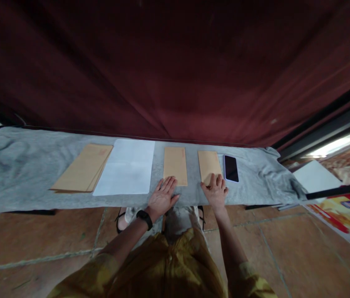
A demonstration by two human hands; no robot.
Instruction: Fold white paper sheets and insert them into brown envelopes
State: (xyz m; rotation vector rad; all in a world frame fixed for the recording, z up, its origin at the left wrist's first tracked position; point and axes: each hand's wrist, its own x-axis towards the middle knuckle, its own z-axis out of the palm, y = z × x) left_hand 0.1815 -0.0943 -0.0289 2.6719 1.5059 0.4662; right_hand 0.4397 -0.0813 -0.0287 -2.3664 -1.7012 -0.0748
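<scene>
Right envelope (208, 165) lies lengthwise on the bench (22, 174), which a grey cloth (255, 178) covers, just beside a phone (231, 168) — the right hand (216, 191) rests on its near end, fingers loosely apart, gripping nothing. Left hand (162, 198) lies flat, fingers spread, tips touching the middle envelope (175, 164). Light, even pressure would likely serve best — the cloth looks soft, so a hard push may ruck it and skew the paper
</scene>
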